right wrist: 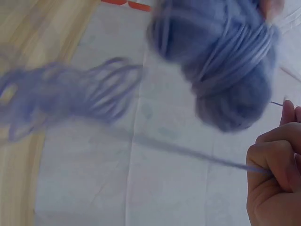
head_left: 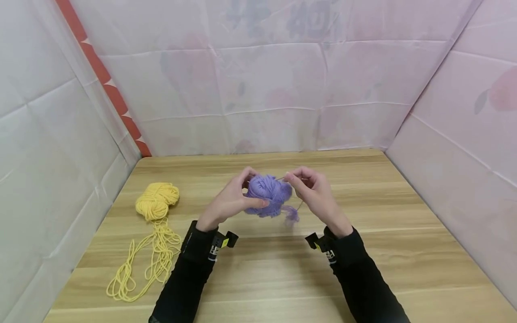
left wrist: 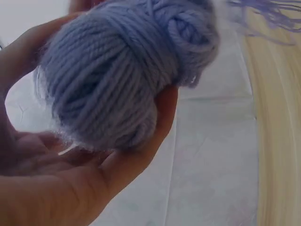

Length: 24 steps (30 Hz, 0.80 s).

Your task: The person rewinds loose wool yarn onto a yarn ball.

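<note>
A purple ball of yarn (head_left: 268,193), wound tight around its middle, is held up over the table in my left hand (head_left: 232,197). In the left wrist view the thumb and fingers (left wrist: 141,165) curl round the ball. My right hand (head_left: 317,193) is just right of it, pinching a purple yarn strand (right wrist: 202,157) between curled fingers. A short stretch of strand runs from those fingertips toward the ball. From the same hand the strand leads to a loose purple tangle (head_left: 291,215) hanging below the ball, blurred in the right wrist view.
A yellow ball of yarn (head_left: 157,199) lies on the left of the wooden table (head_left: 262,278), its loose yellow strands (head_left: 155,255) spread toward the front beside my left sleeve. Pale printed cloth (head_left: 258,89) walls in the back and both sides.
</note>
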Each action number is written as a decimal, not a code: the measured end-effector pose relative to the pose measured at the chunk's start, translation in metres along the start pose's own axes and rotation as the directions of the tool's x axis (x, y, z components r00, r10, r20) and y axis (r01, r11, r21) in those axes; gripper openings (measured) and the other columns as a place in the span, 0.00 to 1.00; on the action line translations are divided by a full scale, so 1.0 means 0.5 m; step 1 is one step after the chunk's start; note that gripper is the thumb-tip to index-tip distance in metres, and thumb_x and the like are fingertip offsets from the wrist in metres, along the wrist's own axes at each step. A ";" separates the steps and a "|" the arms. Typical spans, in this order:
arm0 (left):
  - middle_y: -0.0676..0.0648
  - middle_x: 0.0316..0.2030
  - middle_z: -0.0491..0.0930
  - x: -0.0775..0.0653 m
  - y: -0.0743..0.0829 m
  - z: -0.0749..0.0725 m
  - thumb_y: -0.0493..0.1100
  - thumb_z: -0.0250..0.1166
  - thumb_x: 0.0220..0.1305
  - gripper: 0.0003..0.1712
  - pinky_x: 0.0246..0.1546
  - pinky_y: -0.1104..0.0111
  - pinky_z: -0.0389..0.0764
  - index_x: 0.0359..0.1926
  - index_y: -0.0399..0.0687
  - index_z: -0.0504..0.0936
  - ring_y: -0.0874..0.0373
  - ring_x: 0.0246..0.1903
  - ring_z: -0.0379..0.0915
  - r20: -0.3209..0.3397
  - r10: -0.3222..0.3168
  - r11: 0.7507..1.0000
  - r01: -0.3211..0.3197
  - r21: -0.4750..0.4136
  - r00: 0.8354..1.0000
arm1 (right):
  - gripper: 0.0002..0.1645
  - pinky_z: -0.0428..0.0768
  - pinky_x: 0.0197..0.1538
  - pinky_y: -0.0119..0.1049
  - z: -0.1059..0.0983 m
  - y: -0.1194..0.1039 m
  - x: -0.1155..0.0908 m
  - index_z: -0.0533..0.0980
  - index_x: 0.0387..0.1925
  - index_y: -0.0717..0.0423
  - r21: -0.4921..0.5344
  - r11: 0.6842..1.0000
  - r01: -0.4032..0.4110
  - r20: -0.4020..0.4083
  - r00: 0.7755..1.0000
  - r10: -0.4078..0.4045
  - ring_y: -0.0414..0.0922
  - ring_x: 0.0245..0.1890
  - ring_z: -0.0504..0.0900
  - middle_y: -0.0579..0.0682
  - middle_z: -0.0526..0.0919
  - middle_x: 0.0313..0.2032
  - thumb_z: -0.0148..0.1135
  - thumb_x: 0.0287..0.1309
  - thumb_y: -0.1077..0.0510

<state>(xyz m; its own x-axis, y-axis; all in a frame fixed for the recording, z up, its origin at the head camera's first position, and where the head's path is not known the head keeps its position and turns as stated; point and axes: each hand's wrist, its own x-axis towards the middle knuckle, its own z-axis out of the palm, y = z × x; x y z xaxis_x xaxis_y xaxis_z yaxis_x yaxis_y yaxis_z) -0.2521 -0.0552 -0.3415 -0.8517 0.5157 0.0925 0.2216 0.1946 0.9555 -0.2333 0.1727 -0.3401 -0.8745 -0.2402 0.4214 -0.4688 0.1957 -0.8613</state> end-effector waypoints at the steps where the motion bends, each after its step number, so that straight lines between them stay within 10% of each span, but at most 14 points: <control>1: 0.42 0.51 0.73 0.001 -0.001 0.001 0.36 0.73 0.52 0.30 0.44 0.61 0.84 0.53 0.47 0.68 0.48 0.51 0.72 -0.027 -0.009 1.000 0.009 -0.012 1.000 | 0.09 0.57 0.16 0.36 0.003 -0.004 -0.002 0.78 0.38 0.65 -0.014 0.999 0.048 0.003 0.999 -0.048 0.39 0.13 0.55 0.43 0.60 0.14 0.54 0.67 0.63; 5: 0.42 0.52 0.74 0.004 -0.003 0.001 0.38 0.73 0.52 0.30 0.46 0.60 0.84 0.52 0.46 0.66 0.48 0.52 0.74 -0.150 -0.026 0.995 0.011 -0.101 0.988 | 0.08 0.56 0.16 0.34 0.014 -0.014 -0.007 0.80 0.39 0.64 -0.056 0.983 0.176 0.034 0.984 -0.174 0.38 0.12 0.56 0.45 0.63 0.15 0.55 0.65 0.68; 12: 0.41 0.51 0.76 0.004 -0.008 -0.005 0.39 0.70 0.56 0.27 0.51 0.61 0.81 0.52 0.44 0.66 0.51 0.50 0.76 -0.356 0.005 0.946 -0.120 -0.301 0.934 | 0.09 0.59 0.17 0.33 0.033 -0.018 -0.013 0.80 0.41 0.63 -0.054 0.985 0.165 0.139 0.978 -0.157 0.38 0.14 0.59 0.45 0.64 0.17 0.55 0.64 0.68; 17: 0.43 0.53 0.75 0.007 -0.009 -0.013 0.37 0.66 0.60 0.19 0.52 0.65 0.80 0.46 0.47 0.64 0.53 0.51 0.76 -0.414 0.023 0.853 -0.234 -0.467 0.910 | 0.10 0.64 0.19 0.30 0.048 -0.008 -0.013 0.82 0.42 0.59 -0.086 0.989 0.122 0.213 0.972 -0.102 0.36 0.16 0.64 0.46 0.73 0.21 0.57 0.64 0.66; 24: 0.47 0.51 0.72 -0.001 0.001 -0.019 0.33 0.58 0.65 0.13 0.49 0.70 0.79 0.45 0.49 0.65 0.56 0.49 0.74 -0.368 0.071 0.721 -0.302 -0.623 0.927 | 0.09 0.62 0.17 0.28 0.059 0.024 0.002 0.83 0.41 0.57 -0.088 0.994 0.068 0.301 0.953 -0.038 0.33 0.16 0.62 0.44 0.68 0.17 0.58 0.65 0.63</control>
<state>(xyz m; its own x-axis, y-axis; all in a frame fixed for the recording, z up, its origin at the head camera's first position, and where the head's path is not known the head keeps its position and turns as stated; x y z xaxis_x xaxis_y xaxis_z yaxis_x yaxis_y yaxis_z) -0.2560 -0.0635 -0.3386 -0.9487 0.1849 0.2563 0.1214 -0.5355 0.8358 -0.2358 0.1469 -0.3582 -0.7779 -0.5223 0.3493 -0.5363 0.2621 -0.8023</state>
